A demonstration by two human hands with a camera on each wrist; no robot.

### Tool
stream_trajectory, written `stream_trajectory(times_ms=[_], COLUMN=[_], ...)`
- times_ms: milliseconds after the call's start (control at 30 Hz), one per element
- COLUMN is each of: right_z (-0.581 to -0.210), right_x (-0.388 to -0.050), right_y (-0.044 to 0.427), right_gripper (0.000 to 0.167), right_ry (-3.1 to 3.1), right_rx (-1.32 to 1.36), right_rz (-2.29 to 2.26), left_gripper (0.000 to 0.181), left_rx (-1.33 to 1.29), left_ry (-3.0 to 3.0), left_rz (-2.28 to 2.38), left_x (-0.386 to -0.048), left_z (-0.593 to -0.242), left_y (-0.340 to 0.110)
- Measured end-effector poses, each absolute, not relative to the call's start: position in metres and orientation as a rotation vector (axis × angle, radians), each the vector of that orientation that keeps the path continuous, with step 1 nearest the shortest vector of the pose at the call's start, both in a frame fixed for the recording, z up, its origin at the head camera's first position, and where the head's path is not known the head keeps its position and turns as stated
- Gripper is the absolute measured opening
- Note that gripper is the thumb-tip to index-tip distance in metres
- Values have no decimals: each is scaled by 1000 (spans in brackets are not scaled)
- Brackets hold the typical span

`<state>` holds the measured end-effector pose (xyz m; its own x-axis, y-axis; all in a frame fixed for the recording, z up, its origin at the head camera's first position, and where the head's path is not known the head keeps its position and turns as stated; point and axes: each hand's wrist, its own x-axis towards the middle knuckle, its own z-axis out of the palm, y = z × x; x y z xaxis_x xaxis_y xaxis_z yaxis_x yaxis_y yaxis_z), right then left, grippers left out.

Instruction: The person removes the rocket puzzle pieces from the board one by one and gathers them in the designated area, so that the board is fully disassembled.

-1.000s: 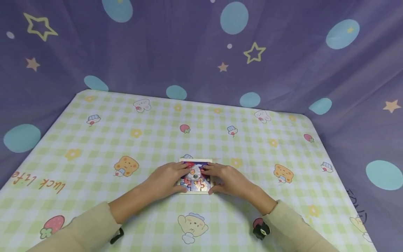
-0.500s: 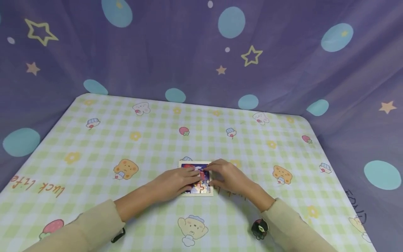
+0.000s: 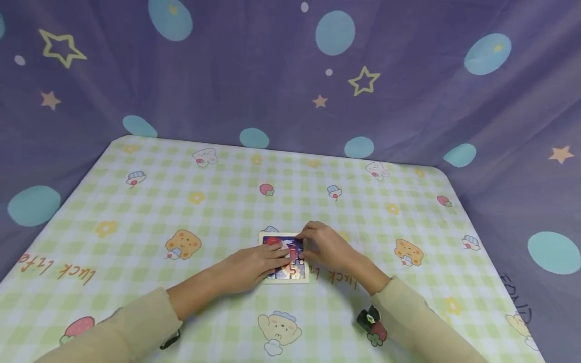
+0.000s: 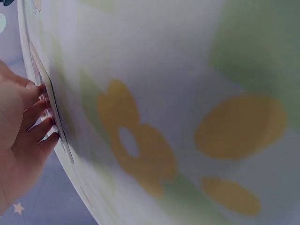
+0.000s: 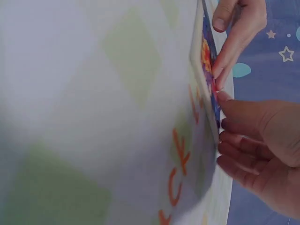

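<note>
Cream frame [image 3: 287, 282]: it runs round a jigsaw puzzle [image 3: 297, 269], which lies flat on the green-checked counter [image 3: 236, 212], near the middle and towards my side.
Left hand [image 3: 245, 269]: my straight fingers rest across the left part of the puzzle, gripping nothing.
Right hand [image 3: 328, 247]: my thumb and forefinger stand apart, loosely bent, touching the right side; I see nothing pinched between them.
Puzzle pieces [image 3: 296, 273]: light, thin and stiff, I'd guess, and a little slippery by their shine; a loose one could shift under a careless fingertip, and a knob might bend if forced.
Frame sides: to my mind the best hold, left and right at once, kept level.
Head view: shows the blue and red print and the interlocking seams, though my hands cover much of it.
Left wrist view: gives the puzzle nearly edge-on, a slim slab with fingertips at its face.
Right wrist view: shows my right thumb tip and the bent fingers beside the frame from underneath, which the head view hides.
</note>
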<state>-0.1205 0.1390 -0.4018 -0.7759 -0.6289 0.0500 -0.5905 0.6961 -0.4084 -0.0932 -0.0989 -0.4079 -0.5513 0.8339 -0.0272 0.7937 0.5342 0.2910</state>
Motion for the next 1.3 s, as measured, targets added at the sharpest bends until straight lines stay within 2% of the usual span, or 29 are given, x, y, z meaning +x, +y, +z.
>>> stream_trajectory(times_ms=[400, 1300], right_z=[-406, -395], right_x=[-132, -143], right_y=[128, 112], right_gripper=[26, 25], right_ry=[2832, 2759], right_rx=[-897, -539], right_rz=[-696, -693], left_gripper=[40, 40], left_rx=[1396, 1410], left_ry=[2607, 2593], left_rz=[384, 380], left_x=[-94, -97], left_z=[-410, -412], left_y=[-101, -101])
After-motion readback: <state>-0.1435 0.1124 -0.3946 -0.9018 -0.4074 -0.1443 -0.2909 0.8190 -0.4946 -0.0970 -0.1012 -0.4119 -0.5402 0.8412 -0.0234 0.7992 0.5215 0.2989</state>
